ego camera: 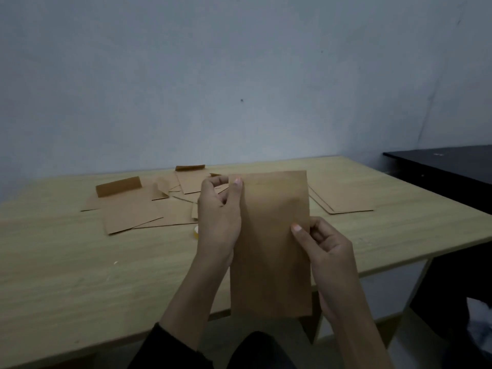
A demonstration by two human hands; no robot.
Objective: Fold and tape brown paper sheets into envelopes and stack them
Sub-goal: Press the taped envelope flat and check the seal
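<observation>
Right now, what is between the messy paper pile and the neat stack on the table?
The head view shows the held brown sheet there, pinched by the left hand and right hand.

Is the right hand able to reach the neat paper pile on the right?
Probably yes: the pile lies just beyond the right hand with nothing between, but that hand pinches the brown paper and would need to let go first.

envelope (270, 243): matt brown paper, smooth
table (66, 262): pale wood grain, matt
wall (186, 75): matt paint, upper frame
</observation>
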